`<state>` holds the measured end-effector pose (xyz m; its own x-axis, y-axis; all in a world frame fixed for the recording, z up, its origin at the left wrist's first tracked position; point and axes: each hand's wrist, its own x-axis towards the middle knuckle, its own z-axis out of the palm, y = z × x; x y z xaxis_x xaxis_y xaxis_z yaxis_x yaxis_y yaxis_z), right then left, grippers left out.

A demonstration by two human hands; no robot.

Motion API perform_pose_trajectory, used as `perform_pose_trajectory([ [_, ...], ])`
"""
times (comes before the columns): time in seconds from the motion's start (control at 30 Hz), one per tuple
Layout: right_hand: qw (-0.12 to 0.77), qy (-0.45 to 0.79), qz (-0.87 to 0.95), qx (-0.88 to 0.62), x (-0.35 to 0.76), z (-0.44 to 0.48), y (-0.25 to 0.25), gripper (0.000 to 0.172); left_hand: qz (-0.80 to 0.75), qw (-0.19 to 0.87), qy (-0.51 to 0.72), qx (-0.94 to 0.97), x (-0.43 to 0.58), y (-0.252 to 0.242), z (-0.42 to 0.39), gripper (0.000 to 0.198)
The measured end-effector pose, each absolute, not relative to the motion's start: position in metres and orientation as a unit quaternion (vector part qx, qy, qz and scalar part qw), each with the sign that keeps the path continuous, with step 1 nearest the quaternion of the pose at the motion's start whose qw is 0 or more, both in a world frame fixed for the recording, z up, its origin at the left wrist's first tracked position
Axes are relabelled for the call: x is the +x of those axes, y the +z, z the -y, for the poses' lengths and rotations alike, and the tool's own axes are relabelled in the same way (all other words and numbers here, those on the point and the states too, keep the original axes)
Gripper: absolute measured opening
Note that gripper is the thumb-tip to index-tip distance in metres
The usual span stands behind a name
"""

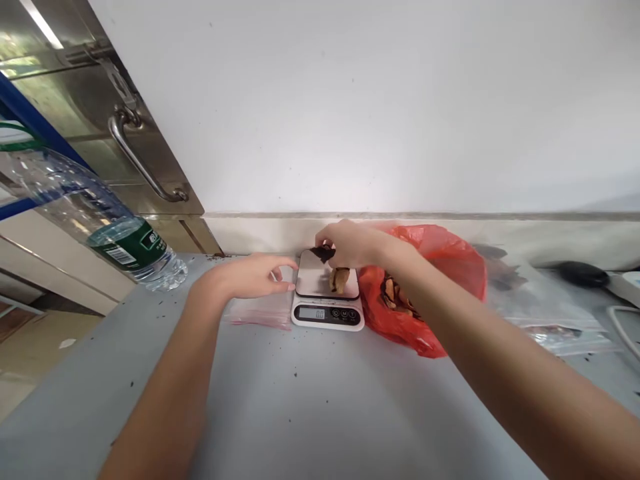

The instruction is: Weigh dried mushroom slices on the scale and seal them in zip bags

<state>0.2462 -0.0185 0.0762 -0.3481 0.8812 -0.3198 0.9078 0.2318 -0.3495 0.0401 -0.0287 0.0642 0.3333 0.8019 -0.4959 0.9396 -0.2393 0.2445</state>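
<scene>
A small white kitchen scale stands on the grey table near the wall, its display lit. A brown dried piece lies on its shiny platform. My right hand hovers over the platform and pinches a dark dried piece between its fingers. My left hand lies flat with fingers stretched out, just left of the scale, over a clear zip bag with a pink seal. A red plastic bag with more brown dried pieces sits right of the scale.
A clear plastic water bottle with a green label lies at the table's left. Behind it is a steel cabinet door with a handle. Clear bags and a white cable lie at the right. Dark crumbs are scattered over the table.
</scene>
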Motion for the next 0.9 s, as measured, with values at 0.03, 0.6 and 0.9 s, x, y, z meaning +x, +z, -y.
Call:
perform_pose_trajectory([
  [0.03, 0.043, -0.231, -0.783, 0.576, 0.241, 0.015, 0.072, 0.031, -0.561, 0.255, -0.134, 0.776, 0.04, 0.063, 0.028, 0.056],
  [0.6, -0.018, -0.228, -0.765, 0.603, 0.265, 0.027, 0.076, 0.044, -0.54, 0.255, -0.116, 0.794, 0.049, 0.062, 0.03, 0.05],
  [0.9, 0.001, -0.219, -0.729, 0.648, 0.314, 0.064, 0.094, 0.014, -0.544, 0.248, -0.121, 0.792, 0.047, 0.059, 0.027, 0.035],
])
